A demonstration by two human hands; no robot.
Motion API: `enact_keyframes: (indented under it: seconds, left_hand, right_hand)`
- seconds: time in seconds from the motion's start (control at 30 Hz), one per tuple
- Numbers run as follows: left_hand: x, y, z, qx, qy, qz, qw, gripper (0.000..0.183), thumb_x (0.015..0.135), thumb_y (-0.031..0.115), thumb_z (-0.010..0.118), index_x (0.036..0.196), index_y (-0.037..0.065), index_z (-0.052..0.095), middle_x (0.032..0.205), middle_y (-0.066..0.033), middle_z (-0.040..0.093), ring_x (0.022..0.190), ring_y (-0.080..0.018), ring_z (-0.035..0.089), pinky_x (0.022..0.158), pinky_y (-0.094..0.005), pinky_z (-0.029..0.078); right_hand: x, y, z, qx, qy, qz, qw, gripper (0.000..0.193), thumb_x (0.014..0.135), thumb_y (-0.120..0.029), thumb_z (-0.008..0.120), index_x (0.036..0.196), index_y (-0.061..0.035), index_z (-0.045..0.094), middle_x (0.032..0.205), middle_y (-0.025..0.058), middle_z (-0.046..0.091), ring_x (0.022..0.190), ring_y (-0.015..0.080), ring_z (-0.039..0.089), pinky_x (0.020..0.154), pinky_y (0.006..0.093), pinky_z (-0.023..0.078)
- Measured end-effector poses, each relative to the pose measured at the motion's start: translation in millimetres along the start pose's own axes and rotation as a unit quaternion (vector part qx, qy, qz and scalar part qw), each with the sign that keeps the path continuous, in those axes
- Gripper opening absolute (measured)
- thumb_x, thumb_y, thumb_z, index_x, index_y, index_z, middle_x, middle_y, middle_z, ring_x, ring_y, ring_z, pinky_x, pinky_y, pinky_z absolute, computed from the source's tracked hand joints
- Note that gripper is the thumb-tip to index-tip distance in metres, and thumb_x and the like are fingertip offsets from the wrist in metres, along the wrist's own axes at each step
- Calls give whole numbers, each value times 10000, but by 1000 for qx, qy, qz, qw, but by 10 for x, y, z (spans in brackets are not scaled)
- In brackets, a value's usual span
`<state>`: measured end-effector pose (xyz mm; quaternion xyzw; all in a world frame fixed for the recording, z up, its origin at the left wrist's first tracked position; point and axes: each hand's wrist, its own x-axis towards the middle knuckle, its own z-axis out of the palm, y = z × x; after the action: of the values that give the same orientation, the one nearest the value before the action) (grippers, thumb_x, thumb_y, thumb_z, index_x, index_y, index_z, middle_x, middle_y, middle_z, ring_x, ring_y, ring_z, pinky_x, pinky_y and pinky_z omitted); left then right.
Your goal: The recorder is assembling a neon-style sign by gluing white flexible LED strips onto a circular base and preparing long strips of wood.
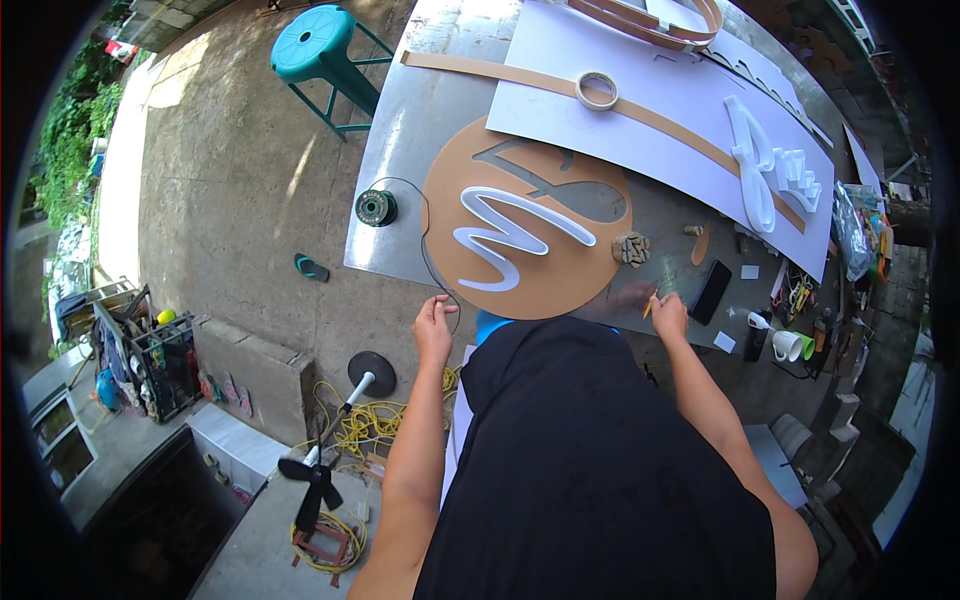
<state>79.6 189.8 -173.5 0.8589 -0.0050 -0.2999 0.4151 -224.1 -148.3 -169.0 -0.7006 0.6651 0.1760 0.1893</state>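
- A concrete floor (220,200) spreads to the left, with a teal stool (310,42) and a slipper (311,268) on it.
- The metal counter (390,248) carries a round brown board (560,275), which lies at the near edge with shapes cut out of its upper right part.
- A white wavy letter (552,214) sits on the board, left of the cut-outs.
- The left hand (433,312) is just off the near edge, fingers pinched together on a thin dark wire (426,250).
- That wire runs up along the board's left side to a dark green spool (376,208) on the counter.
- The right hand (668,313) is closed around a slim orange tool (648,308) at the near edge, just left of a black phone (711,293).
- A stone-like clump (631,249) rests at the board's right rim.
- Farther back, a white sheet (640,160) overlaps the board's upper edge; a long brown strip (500,72) crosses it, with a tape roll (597,105) on top.
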Motion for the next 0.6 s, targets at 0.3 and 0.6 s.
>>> enact_keyframes:
  seconds: [0.3, 0.6]
  left_hand:
    - [53, -136, -87, -21, -16, 6, 1000, 281, 1061, 182, 470, 1167, 20, 674, 954, -90, 771, 920, -142, 667, 874, -318, 493]
    - [95, -392, -361, -19, -16, 33, 999, 270, 1052, 180, 492, 1176, 25, 676, 955, -59, 767, 673, -65, 500, 656, -269, 430]
  right_hand:
    - [-408, -1206, -165, 138, 11, -333, 933, 145, 895, -142, 691, 928, -39, 594, 886, 141, 654, 860, 355, 655, 756, 463, 521]
    - [-336, -2429, 62, 3, 80, -488, 869, 131, 837, -138, 693, 934, -56, 727, 1122, 150, 580, 1096, 342, 529, 912, 486, 462]
